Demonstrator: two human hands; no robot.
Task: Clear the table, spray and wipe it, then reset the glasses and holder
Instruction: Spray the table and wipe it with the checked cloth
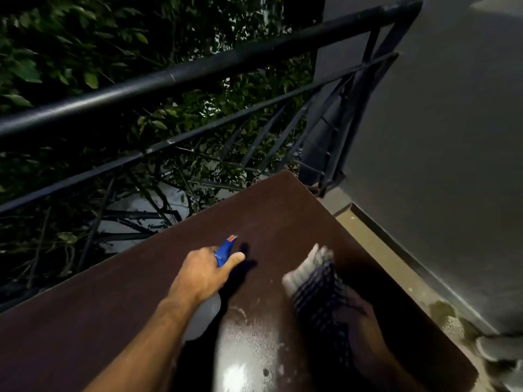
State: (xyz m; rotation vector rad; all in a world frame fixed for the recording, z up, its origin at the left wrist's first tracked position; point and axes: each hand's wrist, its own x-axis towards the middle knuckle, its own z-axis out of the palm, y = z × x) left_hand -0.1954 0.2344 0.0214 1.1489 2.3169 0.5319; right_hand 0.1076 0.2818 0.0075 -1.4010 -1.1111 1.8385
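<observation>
the brown worktop [119, 321] carries no glasses and no holder, so the clearing seems done, and the wet, shiny patch [249, 343] at about 6 o'clock suggests that the spraying is under way. the left hand [206, 274] is clamped on the neck of the spray bottle [223, 251], whose blue nozzle points to 12 o'clock, and the right hand [365, 321], dark and blurred, appears to be closed on a striped cloth [317, 281] at about 3 o'clock of the bottle. most of the worktop looks dry, so more spraying, the wiping and the reset of the glasses and holder, which are not in view, are probably left.
</observation>
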